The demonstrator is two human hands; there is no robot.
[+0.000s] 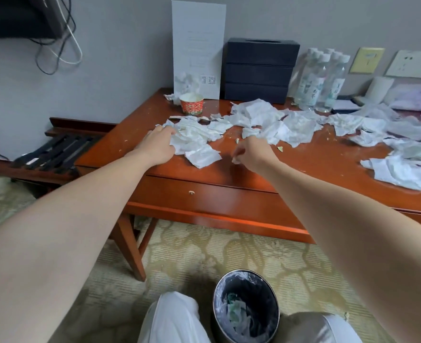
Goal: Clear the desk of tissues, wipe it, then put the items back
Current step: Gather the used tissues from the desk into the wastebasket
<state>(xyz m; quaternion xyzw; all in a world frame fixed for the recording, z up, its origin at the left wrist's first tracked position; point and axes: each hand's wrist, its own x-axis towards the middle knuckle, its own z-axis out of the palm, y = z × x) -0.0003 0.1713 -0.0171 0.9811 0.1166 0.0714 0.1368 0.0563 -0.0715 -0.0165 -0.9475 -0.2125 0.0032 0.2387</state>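
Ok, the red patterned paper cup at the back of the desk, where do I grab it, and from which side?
Wrap a hand round the side wall of the paper cup, just under the rim, coming from the front. It stands upright, its mouth looks stuffed with tissue, and the standing card closes off the back. The left hand is nearer.

No words or nos. can be read. Two QR codes (209,80) are printed low on the white card (198,33) stood just left of the black box (261,70); faint text lines above them are too blurred to be made out. Dark characters are seen on the labels of the water bottles (320,80) just right of the box, illegible at this res.
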